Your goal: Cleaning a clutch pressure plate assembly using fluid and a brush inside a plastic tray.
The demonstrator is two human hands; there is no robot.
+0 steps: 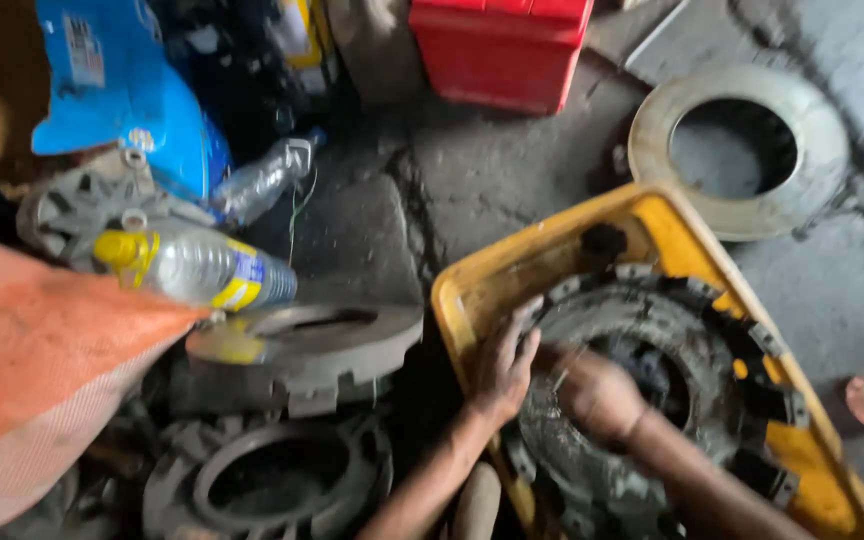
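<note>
The round dark metal clutch plate (pixel 642 390) looks matt, greasy and rough, lying in a smooth yellow plastic tub (pixel 492 290) smeared with grime. The pale grey metal ring (pixel 742 150) has a dull, worn face. The cracked grey concrete floor (pixel 492 170) is coarse. The clear plastic bottle with a yellow cap (pixel 197 268) is glossy, and the red plastic crate (pixel 502 50) shines faintly.
</note>
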